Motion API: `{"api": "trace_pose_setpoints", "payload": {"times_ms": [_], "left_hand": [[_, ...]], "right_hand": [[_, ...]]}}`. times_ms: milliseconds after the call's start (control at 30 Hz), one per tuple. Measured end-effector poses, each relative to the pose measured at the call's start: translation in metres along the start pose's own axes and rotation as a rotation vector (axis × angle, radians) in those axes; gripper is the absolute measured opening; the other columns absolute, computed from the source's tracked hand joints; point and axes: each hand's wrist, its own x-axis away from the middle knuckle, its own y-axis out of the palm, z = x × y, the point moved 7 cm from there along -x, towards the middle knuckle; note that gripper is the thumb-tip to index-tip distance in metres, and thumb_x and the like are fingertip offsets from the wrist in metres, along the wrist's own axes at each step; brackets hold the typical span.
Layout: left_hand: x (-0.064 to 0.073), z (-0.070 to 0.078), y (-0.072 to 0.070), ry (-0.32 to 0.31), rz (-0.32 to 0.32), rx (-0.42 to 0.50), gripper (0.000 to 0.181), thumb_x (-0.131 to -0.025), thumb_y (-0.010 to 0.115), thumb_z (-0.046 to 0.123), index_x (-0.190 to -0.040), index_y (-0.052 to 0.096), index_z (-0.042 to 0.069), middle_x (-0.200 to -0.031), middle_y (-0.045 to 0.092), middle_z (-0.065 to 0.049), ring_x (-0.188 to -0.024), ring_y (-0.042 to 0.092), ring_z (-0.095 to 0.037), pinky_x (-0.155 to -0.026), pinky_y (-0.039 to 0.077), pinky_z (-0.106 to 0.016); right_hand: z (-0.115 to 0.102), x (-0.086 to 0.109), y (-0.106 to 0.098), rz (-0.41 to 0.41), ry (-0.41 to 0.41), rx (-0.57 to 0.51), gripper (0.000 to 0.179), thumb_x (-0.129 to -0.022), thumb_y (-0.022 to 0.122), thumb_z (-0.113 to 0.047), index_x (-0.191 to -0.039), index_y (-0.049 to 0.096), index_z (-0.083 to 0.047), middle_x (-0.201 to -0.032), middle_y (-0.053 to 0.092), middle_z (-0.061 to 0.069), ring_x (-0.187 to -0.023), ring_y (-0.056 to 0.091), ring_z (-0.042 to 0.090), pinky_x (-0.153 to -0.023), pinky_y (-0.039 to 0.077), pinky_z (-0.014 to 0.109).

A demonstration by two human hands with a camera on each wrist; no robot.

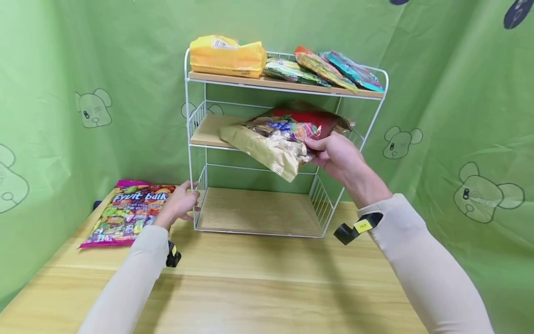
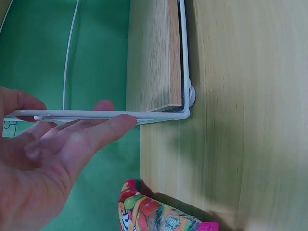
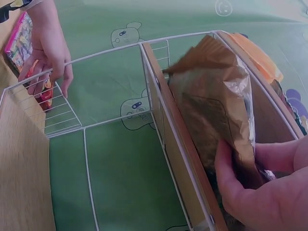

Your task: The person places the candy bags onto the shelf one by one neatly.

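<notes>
My right hand (image 1: pixel 340 155) pinches the near right edge of a gold and red snack bag (image 1: pixel 254 141) with fruit pictures on it. The bag lies at the middle shelf (image 1: pixel 208 127) of a white wire rack, its gold end jutting past the front edge. In the right wrist view, thumb and fingers sit on opposite faces of the bag's brown-gold back (image 3: pixel 207 101). Low on the rack's left side, my left hand (image 1: pixel 182 200) grips the white front post (image 2: pixel 91 114), with thumb and fingers on either side of the wire.
On the top shelf lie a yellow packet (image 1: pixel 225 58), a green and white packet (image 1: pixel 292 71) and other colourful packets (image 1: pixel 352 69). A Fruit Baik candy bag (image 1: pixel 129 213) rests on the wooden table (image 1: pixel 258 278), left of the rack. Green cloth (image 1: pixel 442 116) hangs behind and at both sides.
</notes>
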Motion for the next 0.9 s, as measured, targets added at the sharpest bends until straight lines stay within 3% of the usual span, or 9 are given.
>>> {"api": "trace_pose_setpoints", "payload": {"times_ms": [233,367,467,600,733,900], "left_hand": [[-0.001,-0.002,-0.003,0.01,0.019,0.014,0.058,-0.104,0.041,0.018,-0.16,0.026,0.01,-0.109,0.05,-0.026,-0.115,0.063,-0.049,-0.083,0.06,-0.057],[-0.002,-0.001,-0.004,0.018,0.023,0.012,0.058,-0.104,0.041,0.019,-0.159,0.027,0.01,-0.113,0.05,-0.028,-0.114,0.064,-0.048,-0.081,0.061,-0.056],[-0.002,-0.001,-0.004,0.018,0.026,0.007,0.058,-0.103,0.041,0.019,-0.159,0.028,0.01,-0.116,0.049,-0.03,-0.114,0.064,-0.048,-0.08,0.062,-0.055],[-0.001,-0.001,-0.005,0.021,0.03,0.007,0.057,-0.103,0.041,0.019,-0.159,0.028,0.01,-0.115,0.049,-0.03,-0.113,0.064,-0.049,-0.08,0.062,-0.055],[-0.001,-0.001,-0.005,0.022,0.022,0.012,0.057,-0.104,0.041,0.019,-0.159,0.028,0.01,-0.116,0.049,-0.029,-0.114,0.063,-0.048,-0.083,0.061,-0.056],[-0.001,0.0,-0.003,0.02,0.01,0.022,0.058,-0.104,0.041,0.019,-0.159,0.027,0.01,-0.12,0.049,-0.031,-0.117,0.062,-0.049,-0.088,0.058,-0.059]], "right_hand": [[0.004,-0.01,0.012,-0.086,0.054,0.034,0.023,-0.103,0.047,0.0,-0.123,0.044,-0.011,-0.099,0.06,0.001,-0.074,0.054,0.009,-0.061,0.046,0.017],[0.003,-0.016,0.02,-0.07,0.064,0.113,0.013,-0.103,0.049,0.0,-0.113,0.052,-0.007,-0.093,0.056,0.001,-0.069,0.051,0.008,-0.053,0.04,0.013],[0.0,-0.021,0.024,-0.02,0.042,0.138,0.005,-0.102,0.053,-0.003,-0.103,0.058,-0.004,-0.096,0.053,0.002,-0.072,0.051,0.008,-0.058,0.043,0.014],[-0.005,-0.029,0.027,0.061,-0.026,0.181,0.012,-0.1,0.06,-0.006,-0.089,0.063,-0.005,-0.088,0.052,0.0,-0.071,0.051,0.009,-0.061,0.046,0.018],[-0.009,-0.037,0.025,0.175,-0.096,0.352,0.028,-0.097,0.068,-0.015,-0.07,0.059,-0.012,-0.068,0.05,-0.004,-0.057,0.05,0.008,-0.055,0.046,0.02],[-0.014,-0.04,0.022,0.287,-0.144,0.592,0.03,-0.094,0.072,-0.026,-0.071,0.057,-0.014,-0.073,0.051,-0.005,-0.062,0.05,0.009,-0.06,0.045,0.024]]}}
